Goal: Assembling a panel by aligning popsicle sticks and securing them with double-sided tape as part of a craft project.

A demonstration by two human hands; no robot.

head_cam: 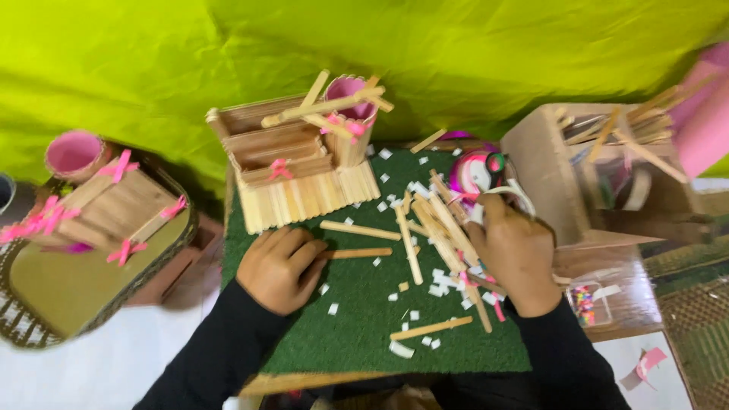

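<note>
The left hand point(279, 267) lay on the green mat point(357, 326), fingers curled and pinching one end of a brown wooden stick point(357, 253). The stick's long side ran sideways, toward the right hand point(516, 254). That hand's fingers were closed around a bundle of sticks point(444, 228). More sticks stood in the cardboard box point(547, 175). A pink cup point(351, 102) sat on the stick house point(292, 171).

Right hand point(516, 254): fingers buried among pale wooden craft sticks point(444, 228), grip unclear.
Left hand point(279, 267): fingertips curled under.
Grey round container point(4, 191): cropped at left edge.
</note>
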